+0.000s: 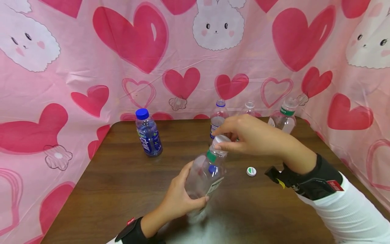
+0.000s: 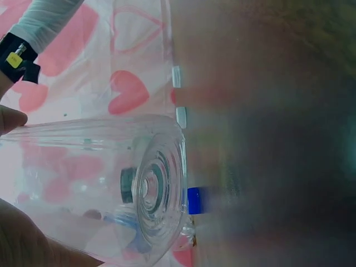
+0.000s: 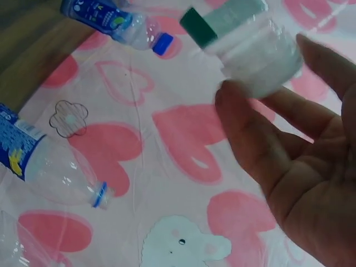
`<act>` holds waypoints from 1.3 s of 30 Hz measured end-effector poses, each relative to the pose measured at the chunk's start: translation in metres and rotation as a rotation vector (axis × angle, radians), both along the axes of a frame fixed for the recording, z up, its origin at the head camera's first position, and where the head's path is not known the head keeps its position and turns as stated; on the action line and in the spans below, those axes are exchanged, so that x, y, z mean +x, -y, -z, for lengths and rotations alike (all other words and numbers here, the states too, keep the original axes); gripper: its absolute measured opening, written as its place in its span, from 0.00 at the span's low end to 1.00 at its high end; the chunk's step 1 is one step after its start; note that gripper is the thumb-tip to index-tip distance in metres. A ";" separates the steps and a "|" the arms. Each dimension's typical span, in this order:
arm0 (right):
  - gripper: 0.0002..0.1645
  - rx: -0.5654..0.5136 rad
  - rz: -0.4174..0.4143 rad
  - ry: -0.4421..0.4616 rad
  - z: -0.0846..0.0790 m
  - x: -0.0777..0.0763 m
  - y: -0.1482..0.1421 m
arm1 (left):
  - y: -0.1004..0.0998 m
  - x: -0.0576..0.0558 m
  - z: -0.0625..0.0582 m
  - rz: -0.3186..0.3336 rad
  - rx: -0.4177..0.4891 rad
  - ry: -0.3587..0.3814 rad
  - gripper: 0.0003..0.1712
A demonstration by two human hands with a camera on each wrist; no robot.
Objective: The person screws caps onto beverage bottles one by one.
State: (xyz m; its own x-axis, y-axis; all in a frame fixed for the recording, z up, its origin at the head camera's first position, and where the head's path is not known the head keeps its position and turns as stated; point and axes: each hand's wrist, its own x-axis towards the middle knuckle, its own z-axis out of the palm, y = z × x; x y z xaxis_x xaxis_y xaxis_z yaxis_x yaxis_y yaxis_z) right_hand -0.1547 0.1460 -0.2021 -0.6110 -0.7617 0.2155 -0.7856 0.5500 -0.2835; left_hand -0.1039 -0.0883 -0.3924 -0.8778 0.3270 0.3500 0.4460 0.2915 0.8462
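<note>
A clear plastic bottle (image 1: 198, 176) with a green neck band leans in my left hand (image 1: 179, 196), which grips its body. In the left wrist view its ridged base (image 2: 161, 189) is seen close up. My right hand (image 1: 254, 135) is at the bottle's upper end, with thumb and fingers on either side of the whitish translucent top (image 3: 267, 67). Whether that top is a cap or the bare mouth, I cannot tell. A white cap (image 1: 251, 171) with green print lies right of the bottle. Through the bottle shows a blue cap (image 1: 212, 168).
A blue-capped bottle (image 1: 148, 135) with a blue label stands at the left. Behind my right hand stand an uncapped blue-labelled bottle (image 1: 218, 120), a clear bottle (image 1: 249, 107) and a green-banded bottle (image 1: 283, 118). A pink heart-patterned cloth (image 1: 182, 51) hangs behind the wooden table (image 1: 122, 183).
</note>
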 end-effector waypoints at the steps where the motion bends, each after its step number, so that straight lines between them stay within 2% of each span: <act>1: 0.25 0.000 -0.007 0.004 -0.001 0.000 -0.001 | 0.000 0.000 0.000 0.006 -0.001 0.006 0.53; 5: 0.31 -0.047 -0.125 0.065 -0.010 -0.004 -0.010 | 0.002 0.000 0.002 0.041 -0.002 0.016 0.53; 8: 0.31 -0.072 -0.241 0.129 -0.016 -0.007 -0.016 | 0.005 -0.002 0.002 0.079 0.008 0.023 0.54; 11: 0.27 -0.053 -0.321 0.166 -0.017 -0.009 -0.018 | 0.007 -0.003 0.000 0.118 0.021 0.033 0.54; 15: 0.23 -0.041 -0.376 0.135 -0.014 -0.011 -0.016 | 0.007 -0.004 -0.001 0.137 0.031 0.026 0.54; 19: 0.18 -0.041 -0.327 0.062 -0.010 -0.009 -0.011 | 0.005 -0.003 -0.001 0.127 0.044 0.004 0.54; 24: 0.16 0.010 -0.152 -0.047 -0.005 -0.004 -0.004 | 0.002 -0.003 0.000 0.088 0.047 -0.025 0.53; 28: 0.15 0.057 -0.023 -0.081 -0.001 -0.002 0.002 | 0.001 -0.003 0.001 0.069 0.052 -0.017 0.53; 31: 0.14 0.081 0.011 -0.074 0.001 0.000 0.005 | 0.000 -0.002 0.003 0.072 0.054 -0.003 0.53; 39: 0.15 0.144 0.038 -0.077 0.003 0.003 0.007 | -0.002 -0.001 0.007 0.090 0.072 0.023 0.53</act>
